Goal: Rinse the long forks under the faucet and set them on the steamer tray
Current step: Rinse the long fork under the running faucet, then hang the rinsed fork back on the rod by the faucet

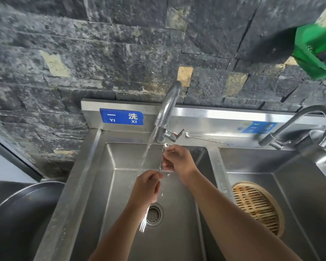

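Even daylight, steel glare, edges warped

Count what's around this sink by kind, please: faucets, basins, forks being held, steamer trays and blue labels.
Faucets: 2
Sink basins: 2
Long fork, gripped by left hand and right hand: 1
Steamer tray: 1
Blue labels: 2
Total: 8

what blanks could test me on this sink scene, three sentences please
1. Water from the faucet falls into the ____ basin.
2. The left hand and right hand both grip one long ____.
3. The steamer tray lies to the ____ of both hands.
Missing words: left; fork; right.
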`<state>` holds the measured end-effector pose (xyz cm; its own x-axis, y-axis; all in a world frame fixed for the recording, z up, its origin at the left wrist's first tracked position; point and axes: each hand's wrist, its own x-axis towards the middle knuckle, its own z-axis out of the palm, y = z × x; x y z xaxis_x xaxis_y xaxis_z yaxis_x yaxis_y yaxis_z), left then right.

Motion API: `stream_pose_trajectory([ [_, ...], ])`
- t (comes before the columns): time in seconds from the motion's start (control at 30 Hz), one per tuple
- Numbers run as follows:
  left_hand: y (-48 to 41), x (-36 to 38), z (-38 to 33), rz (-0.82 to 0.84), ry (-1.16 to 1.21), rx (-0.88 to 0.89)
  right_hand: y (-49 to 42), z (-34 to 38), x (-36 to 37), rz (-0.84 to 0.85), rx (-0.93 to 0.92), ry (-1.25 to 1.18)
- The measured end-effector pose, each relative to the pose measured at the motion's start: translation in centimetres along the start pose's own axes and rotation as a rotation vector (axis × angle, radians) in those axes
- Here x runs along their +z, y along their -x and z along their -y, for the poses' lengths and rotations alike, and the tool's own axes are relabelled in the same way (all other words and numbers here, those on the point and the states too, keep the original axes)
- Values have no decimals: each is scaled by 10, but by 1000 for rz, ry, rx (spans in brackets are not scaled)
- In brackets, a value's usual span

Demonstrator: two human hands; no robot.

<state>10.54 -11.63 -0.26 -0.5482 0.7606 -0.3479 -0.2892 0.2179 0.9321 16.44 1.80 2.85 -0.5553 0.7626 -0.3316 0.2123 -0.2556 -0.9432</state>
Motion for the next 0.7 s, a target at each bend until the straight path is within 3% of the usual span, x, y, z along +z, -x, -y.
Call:
stream_pose_trajectory([
  [0.13, -10, 48, 15, 50, -87, 10, -17, -10, -58, -23, 14, 7],
  [0.37, -34, 171, 40, 160, -198, -128, -68, -26, -185, -120, 39, -19],
  [0.7, -96, 284, 82, -4, -530, -120, -145, -69, -287, -55, 92, 256],
])
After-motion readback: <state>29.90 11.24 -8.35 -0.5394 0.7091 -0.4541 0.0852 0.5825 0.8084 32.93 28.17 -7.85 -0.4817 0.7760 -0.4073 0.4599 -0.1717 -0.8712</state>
